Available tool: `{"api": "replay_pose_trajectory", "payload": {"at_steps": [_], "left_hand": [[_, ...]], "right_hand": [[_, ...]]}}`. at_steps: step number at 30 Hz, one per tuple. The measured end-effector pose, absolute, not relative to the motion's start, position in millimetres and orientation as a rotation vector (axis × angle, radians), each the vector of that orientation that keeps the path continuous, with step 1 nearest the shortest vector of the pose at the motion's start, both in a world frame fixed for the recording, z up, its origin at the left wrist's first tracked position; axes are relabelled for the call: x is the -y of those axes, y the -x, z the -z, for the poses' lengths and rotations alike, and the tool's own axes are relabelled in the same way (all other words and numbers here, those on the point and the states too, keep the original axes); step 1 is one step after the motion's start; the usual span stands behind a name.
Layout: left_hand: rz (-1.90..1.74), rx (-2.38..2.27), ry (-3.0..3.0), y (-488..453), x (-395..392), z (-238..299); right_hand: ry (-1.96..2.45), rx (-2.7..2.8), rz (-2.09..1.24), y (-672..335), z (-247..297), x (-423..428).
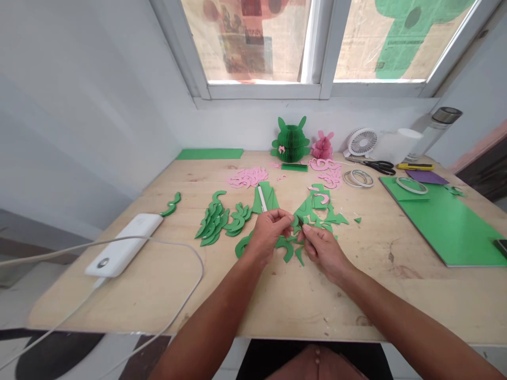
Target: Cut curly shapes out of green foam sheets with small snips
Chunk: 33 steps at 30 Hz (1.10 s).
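Observation:
My left hand (272, 230) is closed in a pinch at a small green paper piece (296, 224), over the scraps in the middle of the table. Close beside it on the right, my right hand (324, 250) grips a small dark tool with a pointed tip (300, 222); its kind is mostly hidden by the fingers. The tip reaches toward the pinched paper. Beneath the hands lie curved green cutouts (285, 250) and loose green scraps (330, 217). A white pen (262, 199) rests on a green sheet just beyond my left hand.
Stacked green cutouts (214, 224) and pink cutouts (249, 178) lie leftward. At the back stand a green honeycomb paper figure (292, 143), a pink one (322, 146) and a small fan (362, 142). Black scissors (376, 167), tape rolls (362, 178), a green board (447, 227); a corded power bank (124, 245) sits left.

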<state>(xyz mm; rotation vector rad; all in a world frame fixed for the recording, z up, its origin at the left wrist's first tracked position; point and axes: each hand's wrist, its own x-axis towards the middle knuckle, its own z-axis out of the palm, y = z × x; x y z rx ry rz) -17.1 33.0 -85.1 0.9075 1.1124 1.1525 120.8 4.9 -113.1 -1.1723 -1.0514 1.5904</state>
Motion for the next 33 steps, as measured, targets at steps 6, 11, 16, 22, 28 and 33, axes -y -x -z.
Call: {"api": "replay_pose_trajectory", "payload": {"at_steps": [6, 11, 16, 22, 28, 33], "left_hand": [[-1.142, -1.113, -0.927, 17.5, -33.2, 85.9], [-1.148, -1.108, -0.900, 17.2, -32.7, 85.2], [-1.149, -1.108, -0.903, 17.2, -32.7, 85.3], [-1.141, -1.107, -0.919, 17.1, -33.1, 86.8], [-1.141, -1.113, -0.921, 16.8, -32.6, 86.1], [-1.144, -1.103, -0.909, 16.5, -32.6, 85.7]], "right_hand": [[1.181, 1.071, -1.575, -121.4, 111.7, -4.2], [1.181, 1.067, -1.573, -121.5, 110.5, -4.5], [1.174, 1.051, -1.580, -121.1, 113.0, -4.9], [1.175, 1.046, -1.575, -120.4, 114.6, -4.7], [1.171, 1.048, -1.580, -120.0, 111.8, -3.7], [1.165, 1.057, -1.572, -120.9, 112.8, -4.2]]}}
